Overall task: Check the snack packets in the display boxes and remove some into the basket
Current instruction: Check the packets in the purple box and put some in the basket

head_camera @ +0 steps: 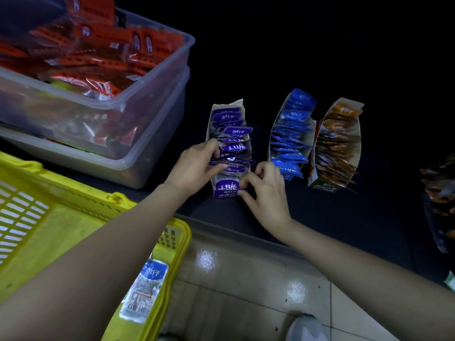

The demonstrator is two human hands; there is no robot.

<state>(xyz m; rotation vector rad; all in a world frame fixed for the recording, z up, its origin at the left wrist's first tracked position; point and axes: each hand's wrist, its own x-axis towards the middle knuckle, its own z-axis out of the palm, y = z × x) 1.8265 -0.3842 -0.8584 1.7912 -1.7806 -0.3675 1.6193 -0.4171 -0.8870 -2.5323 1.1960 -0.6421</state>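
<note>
Both grips narrow: left hand (194,166) pinches purple packets (234,147), right hand (267,193) pinches their box (225,189).

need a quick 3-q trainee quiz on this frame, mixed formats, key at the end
1. Multiple choice: the left hand grips packets in which display box? A) purple B) blue C) orange
2. True or false: the yellow basket holds no packet yet.
3. Fill in: the clear tubs hold ____ packets.
Key: 1 A, purple packets in the purple box. 2 False, one packet lies in it. 3 red.
</note>
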